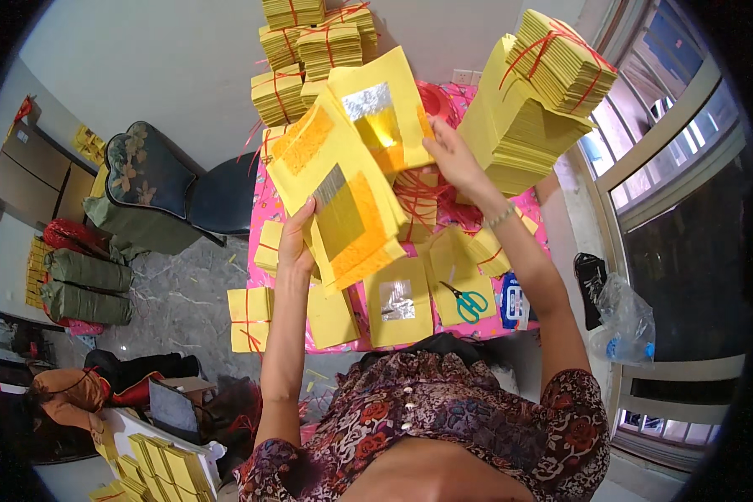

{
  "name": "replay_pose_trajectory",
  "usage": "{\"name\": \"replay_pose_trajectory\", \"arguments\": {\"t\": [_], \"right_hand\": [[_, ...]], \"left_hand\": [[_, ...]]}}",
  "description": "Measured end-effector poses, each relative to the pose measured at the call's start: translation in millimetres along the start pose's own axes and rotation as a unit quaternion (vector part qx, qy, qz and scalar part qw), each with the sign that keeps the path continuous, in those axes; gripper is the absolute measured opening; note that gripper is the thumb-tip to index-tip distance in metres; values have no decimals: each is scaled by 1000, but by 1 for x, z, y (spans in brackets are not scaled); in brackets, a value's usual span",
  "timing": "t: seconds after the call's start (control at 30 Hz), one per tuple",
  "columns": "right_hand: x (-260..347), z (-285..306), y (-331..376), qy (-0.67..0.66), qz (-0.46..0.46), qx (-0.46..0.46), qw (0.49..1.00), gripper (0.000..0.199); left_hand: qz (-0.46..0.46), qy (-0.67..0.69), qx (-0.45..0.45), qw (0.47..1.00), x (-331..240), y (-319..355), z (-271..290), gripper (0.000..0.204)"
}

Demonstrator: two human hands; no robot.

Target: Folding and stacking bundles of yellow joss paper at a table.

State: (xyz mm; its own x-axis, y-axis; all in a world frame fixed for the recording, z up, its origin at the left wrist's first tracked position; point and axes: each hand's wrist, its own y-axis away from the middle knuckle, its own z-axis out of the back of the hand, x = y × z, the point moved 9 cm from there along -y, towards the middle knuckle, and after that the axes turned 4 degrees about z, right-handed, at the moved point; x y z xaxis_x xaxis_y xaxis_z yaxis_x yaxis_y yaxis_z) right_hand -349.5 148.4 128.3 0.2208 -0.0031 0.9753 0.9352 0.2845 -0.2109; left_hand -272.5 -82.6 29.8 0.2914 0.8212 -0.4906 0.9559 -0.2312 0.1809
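Raised over the table, my left hand [296,234] grips a thick stack of yellow paper sheets [376,201] by its lower left edge. The top sheet has a gold and silver foil patch with orange print. My right hand [453,155] pinches the right edge of other yellow sheets [406,88], whose foil patch shines; they overlap behind the left stack. Below them on the table lie a yellow stack with a silver foil square [396,301] and teal-handled scissors [468,304]. Red plastic string [417,201] is bunched partly behind the held sheets.
String-tied yellow bundles [330,46] are piled at the table's back left. A tall yellow paper stack [523,125] stands back right, a tied bundle on top. A blue-and-white packet [514,299] lies on the pink tablecloth [531,209]. A chair [217,197] stands left; another person [75,397] sits lower left.
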Motion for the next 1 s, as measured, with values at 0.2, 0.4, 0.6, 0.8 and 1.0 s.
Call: {"name": "replay_pose_trajectory", "arguments": {"t": [0.2,0.4,0.6,0.8,1.0], "right_hand": [[18,-22,76,48,141,31,988,28],[1,-18,117,146,75,54,985,28],[-33,-26,141,79,36,81,993,37],[-56,-38,172,-273,-54,88,956,58],[-79,-30,182,-38,-35,-115,992,41]], "left_hand": [[-41,-92,-60,993,21,14,-17,35],[-6,-57,-43,997,60,13,7,39],[-23,-57,-40,997,88,19,17,40],[10,56,-83,995,104,7,31,33],[-57,80,-88,991,126,10,29,38]]}}
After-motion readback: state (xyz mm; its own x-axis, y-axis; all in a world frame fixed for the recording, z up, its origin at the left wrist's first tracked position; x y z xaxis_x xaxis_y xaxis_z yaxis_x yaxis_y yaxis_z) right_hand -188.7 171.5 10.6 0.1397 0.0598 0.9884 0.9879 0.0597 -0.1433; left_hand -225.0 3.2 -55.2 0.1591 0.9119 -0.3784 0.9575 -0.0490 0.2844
